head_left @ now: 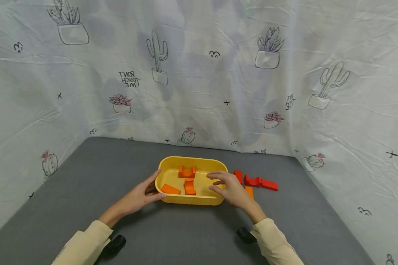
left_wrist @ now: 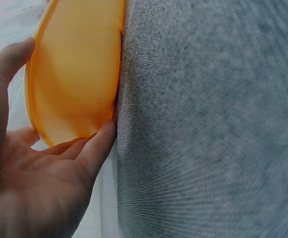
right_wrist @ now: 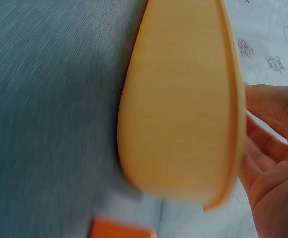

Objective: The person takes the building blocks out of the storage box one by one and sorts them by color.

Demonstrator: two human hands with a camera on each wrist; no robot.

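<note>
A yellow tray [head_left: 172, 199] sits on the grey surface. My left hand [head_left: 140, 198] holds its left end, thumb at the near corner and fingers spread along the outer wall. In the left wrist view the thumb is at the rim. Over the tray's right end hovers my right hand [head_left: 230, 187], fingers loosely bent, nothing visible between them. Inside lie an orange arched block [head_left: 187, 173] at the back, another orange curved block [head_left: 189, 187] near the middle, and a flat-looking orange block [head_left: 170, 189] at the front left.
Right of the tray lie a red arched block [head_left: 252, 181], a red oblong block [head_left: 269, 185], another red block [head_left: 238, 176] and an orange block [head_left: 249, 191], partly hidden by the right hand. A pale printed cloth [head_left: 199, 103] surrounds the grey table [head_left: 185, 235].
</note>
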